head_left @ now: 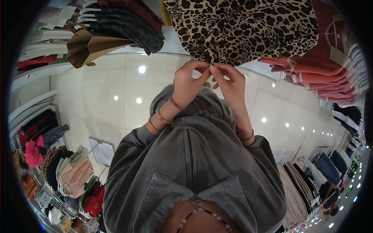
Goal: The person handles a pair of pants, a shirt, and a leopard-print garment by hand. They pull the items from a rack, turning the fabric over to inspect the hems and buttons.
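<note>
A leopard-print garment (252, 29) in tan and black lies spread at the top of the head view, its lower edge hanging toward me. My left hand (190, 81) pinches a gathered bit of its edge between thumb and fingers. Right beside it, my right hand (229, 79) pinches the same gathered spot, and the fingertips of both hands nearly touch. Whatever small detail lies between the fingertips is too small to make out.
A brown paper bag (91, 46) stands at the upper left beside dark hanging clothes (128, 25). Red and pink garments (322, 73) hang at the upper right. Clothes racks line both lower sides. Glossy floor tiles (105, 81) show below the display.
</note>
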